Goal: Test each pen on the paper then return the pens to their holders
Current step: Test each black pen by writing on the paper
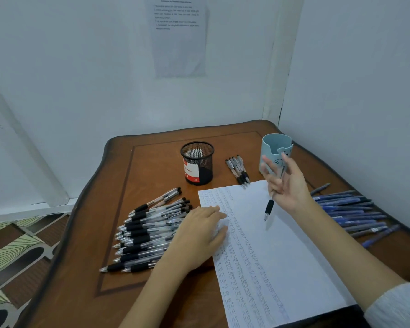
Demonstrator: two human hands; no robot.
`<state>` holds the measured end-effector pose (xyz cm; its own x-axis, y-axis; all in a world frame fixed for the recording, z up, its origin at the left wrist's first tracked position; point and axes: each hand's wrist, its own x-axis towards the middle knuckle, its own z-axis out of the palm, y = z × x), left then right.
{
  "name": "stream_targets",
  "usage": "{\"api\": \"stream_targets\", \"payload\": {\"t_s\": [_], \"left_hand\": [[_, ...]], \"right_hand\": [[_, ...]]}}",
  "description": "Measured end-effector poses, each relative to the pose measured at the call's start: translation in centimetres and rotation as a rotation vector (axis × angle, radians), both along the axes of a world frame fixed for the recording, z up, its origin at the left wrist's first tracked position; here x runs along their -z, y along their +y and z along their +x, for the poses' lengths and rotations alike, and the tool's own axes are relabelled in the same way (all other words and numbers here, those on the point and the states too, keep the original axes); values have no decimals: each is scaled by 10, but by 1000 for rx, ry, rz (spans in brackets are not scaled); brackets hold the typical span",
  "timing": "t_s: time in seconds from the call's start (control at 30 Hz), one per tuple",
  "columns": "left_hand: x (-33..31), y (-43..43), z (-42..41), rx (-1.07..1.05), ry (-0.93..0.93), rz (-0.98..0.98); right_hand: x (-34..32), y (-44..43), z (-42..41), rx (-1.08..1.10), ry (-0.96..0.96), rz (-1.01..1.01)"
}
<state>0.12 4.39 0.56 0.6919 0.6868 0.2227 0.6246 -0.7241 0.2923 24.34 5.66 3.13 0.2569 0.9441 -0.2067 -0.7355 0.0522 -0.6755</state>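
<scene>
A white sheet of paper covered with rows of small handwritten test marks lies on the brown table. My left hand rests flat on the paper's left edge. My right hand is raised above the paper and holds a black-grip pen between its fingers, tip pointing down. A pile of black-grip pens lies left of the paper. A few black pens lie beyond the paper's top edge. Blue pens lie in a heap at the right. The black mesh holder and the pale blue cup holder stand at the back.
The wooden table fills a corner between two white walls. A printed notice hangs on the back wall. Patterned floor shows past the table's left edge.
</scene>
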Motion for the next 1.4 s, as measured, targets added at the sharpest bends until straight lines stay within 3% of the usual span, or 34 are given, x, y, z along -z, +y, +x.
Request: {"api": "stream_targets", "payload": {"t_s": [0.07, 0.2, 0.4, 0.5, 0.67, 0.83, 1.0, 1.4], "left_hand": [[1, 6, 5, 14, 51, -10], [3, 11, 10, 55, 124, -12], [4, 11, 9, 70, 153, -2], [5, 11, 10, 77, 173, 1], [9, 15, 11, 67, 163, 10], [9, 14, 10, 68, 173, 7], [10, 15, 10, 65, 171, 5], [8, 14, 9, 76, 167, 2]], "right_hand": [[3, 1, 0, -16, -72, -33], [10, 4, -2, -104, 72, -64], [20, 13, -2, -170, -148, -227], [21, 19, -9, -144, -241, -180], [30, 32, -21, -68, -572, -144], [32, 41, -30, -30, -721, -54], [37, 38, -38, 71, -1067, -96], [46, 40, -35, 77, -1191, -20]]}}
